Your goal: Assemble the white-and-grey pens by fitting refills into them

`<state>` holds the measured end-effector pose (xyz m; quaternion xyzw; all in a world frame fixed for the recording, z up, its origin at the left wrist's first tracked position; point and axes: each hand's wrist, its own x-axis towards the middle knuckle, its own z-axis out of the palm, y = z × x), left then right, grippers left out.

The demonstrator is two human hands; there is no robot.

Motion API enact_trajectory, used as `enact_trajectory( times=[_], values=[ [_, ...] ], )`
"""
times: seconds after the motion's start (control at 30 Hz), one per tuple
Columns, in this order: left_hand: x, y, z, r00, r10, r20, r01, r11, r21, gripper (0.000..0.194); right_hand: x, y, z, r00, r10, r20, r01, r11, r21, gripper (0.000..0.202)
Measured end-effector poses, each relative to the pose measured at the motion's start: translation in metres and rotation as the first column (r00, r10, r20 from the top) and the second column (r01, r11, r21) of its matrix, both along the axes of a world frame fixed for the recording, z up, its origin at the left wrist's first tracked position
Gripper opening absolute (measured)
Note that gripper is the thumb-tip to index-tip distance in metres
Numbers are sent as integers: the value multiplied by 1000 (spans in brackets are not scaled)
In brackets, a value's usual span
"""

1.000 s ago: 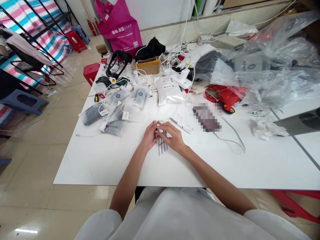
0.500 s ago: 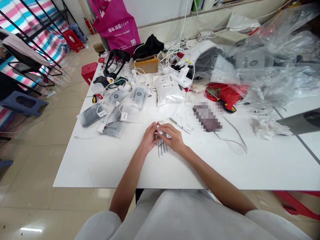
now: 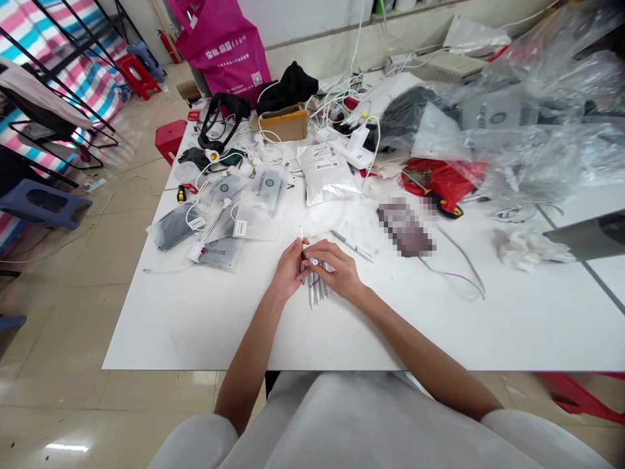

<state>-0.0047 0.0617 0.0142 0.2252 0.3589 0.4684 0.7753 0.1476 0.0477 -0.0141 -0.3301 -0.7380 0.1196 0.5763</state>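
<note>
My left hand (image 3: 287, 268) and my right hand (image 3: 336, 268) meet over the middle of the white table (image 3: 205, 326). Between their fingertips they pinch a small white pen-like part (image 3: 312, 260); a thin white refill (image 3: 301, 232) sticks up from the left fingers. Under the hands lies a small bundle of grey pens (image 3: 317, 290), partly hidden by my right hand. One more grey pen (image 3: 350, 245) lies alone just beyond the right hand.
Grey packets with white cables (image 3: 229, 215) lie to the left, a silver pouch (image 3: 328, 174) behind. A cardboard box (image 3: 284, 124), a red bag (image 3: 442, 179), clear plastic wrap (image 3: 537, 130), crumpled tissue (image 3: 527, 247) and a thin cable (image 3: 459, 270) crowd the far and right side.
Both hands stay together over the pens with only small finger movements; the view has shifted slightly.
</note>
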Motion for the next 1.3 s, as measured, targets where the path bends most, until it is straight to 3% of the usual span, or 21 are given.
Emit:
enact_trajectory(
  times=[0.17,0.9,1.13,1.3],
  values=[
    [0,1,-2,1000,-2,-15,2,1000,12,55,1,-2,-2,1000,1,-16,-2,999,-44,22],
    [-3,2,-2,998,-19,-63,23,998,56,54,0,-5,-2,1000,-9,-10,9,1000,-18,23],
    [-1,2,-4,983,-22,-184,46,991,127,54,6,-9,-9,998,-55,-29,48,974,-222,41],
    [-1,2,-8,972,-30,-234,64,988,139,57,9,-5,-18,992,-97,-86,74,968,-239,50]
  ],
)
